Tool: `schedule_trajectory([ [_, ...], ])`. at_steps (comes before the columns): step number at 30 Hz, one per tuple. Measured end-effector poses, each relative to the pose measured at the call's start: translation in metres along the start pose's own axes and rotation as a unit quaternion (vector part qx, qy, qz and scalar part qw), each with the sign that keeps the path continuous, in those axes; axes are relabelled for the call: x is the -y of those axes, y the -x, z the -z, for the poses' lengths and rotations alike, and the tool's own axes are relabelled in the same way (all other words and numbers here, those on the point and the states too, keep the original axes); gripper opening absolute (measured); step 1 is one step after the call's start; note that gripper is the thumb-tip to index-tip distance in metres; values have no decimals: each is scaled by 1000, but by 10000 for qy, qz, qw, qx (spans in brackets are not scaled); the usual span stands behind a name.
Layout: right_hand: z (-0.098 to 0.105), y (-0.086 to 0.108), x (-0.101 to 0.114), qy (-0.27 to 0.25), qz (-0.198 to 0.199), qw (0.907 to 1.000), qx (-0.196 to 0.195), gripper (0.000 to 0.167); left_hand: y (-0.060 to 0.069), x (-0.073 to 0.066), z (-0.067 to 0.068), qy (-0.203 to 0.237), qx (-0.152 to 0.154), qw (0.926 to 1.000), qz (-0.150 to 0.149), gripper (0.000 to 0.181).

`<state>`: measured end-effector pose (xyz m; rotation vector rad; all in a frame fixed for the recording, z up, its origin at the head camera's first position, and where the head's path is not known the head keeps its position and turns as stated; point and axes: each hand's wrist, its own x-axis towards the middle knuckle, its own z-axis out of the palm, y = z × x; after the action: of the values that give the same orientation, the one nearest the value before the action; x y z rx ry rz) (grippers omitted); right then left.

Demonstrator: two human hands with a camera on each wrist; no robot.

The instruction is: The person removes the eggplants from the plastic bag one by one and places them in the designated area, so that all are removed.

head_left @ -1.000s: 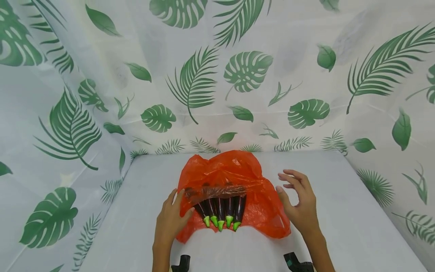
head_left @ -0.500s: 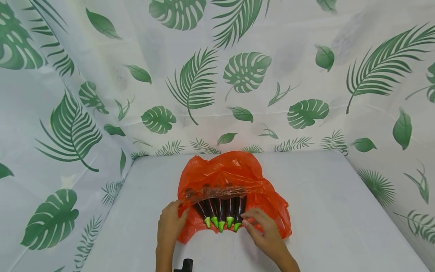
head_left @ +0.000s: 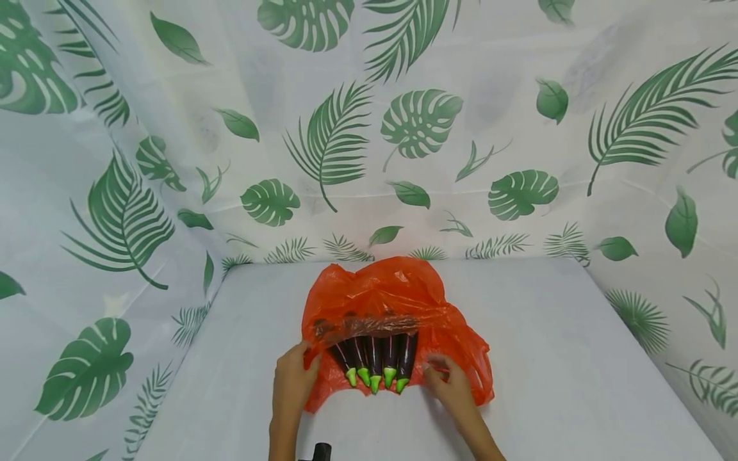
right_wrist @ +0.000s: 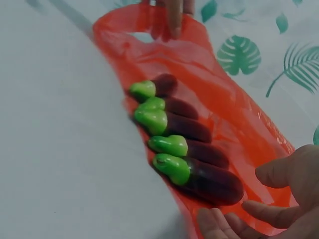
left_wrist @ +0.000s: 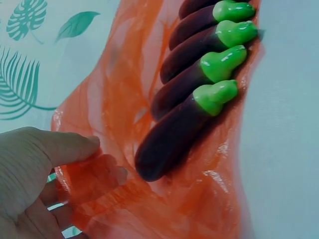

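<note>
White sheeting (head_left: 496, 38) printed with green leaves rises behind and on both sides of a pale table (head_left: 576, 358), its back edge meeting the printed cloth. Toward the middle of that table lies a crumpled red plastic bag (head_left: 398, 282), spread out in front of me. Five glossy eggplants (head_left: 375, 358) rest side by side on it, their dark purple bodies fanned slightly and their bright green caps (head_left: 375, 384) pointing toward me, close to the bag's near edge. Beyond the bodies the plastic rises in a shiny ridge, and darker shapes show through it that I cannot make out clearly.

With my left hand (head_left: 291, 378) I pinch the bag's left side, thumb over the plastic and fingers visible through it underneath, just beside the leftmost eggplant. My right hand (head_left: 452, 381) is held fairly wide over the bag's right part, thumb and fingers bent and spread apart, near the rightmost eggplant; whether my fingertips touch it I cannot tell. At the bottom, near my left wrist, a small black piece (head_left: 322, 452) pokes into sight.
</note>
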<state>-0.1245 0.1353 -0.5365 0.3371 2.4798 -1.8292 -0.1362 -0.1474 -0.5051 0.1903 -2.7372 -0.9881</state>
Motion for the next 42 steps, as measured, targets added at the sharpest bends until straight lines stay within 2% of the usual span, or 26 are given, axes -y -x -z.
schedule_trajectory([
  [2,2,-4,0,-234,-285,9993,77,36,1,2,-2,182,-50,9998,33,8],
  [6,5,-10,1,-573,-522,9967,241,40,3,7,-6,430,-130,9989,109,11],
  [14,4,-20,5,-999,-597,9918,536,43,0,10,-8,719,-136,9970,249,15],
  [19,1,-25,3,-668,-423,9949,618,50,0,9,-9,768,-114,9967,251,11],
  [24,-4,-32,5,-68,-108,9983,571,54,-1,10,-11,728,-60,9968,315,10],
  [28,-6,-38,9,558,176,9975,397,48,-3,9,-11,737,-42,9969,258,9],
  [34,-13,-44,12,1023,388,9935,321,27,-2,9,-11,711,-83,9973,171,9],
  [37,-15,-45,14,1168,522,9915,240,27,-4,9,-11,657,-46,9978,124,10],
  [42,-20,-47,14,1342,639,9888,125,32,-5,9,-11,552,48,9982,225,11],
])
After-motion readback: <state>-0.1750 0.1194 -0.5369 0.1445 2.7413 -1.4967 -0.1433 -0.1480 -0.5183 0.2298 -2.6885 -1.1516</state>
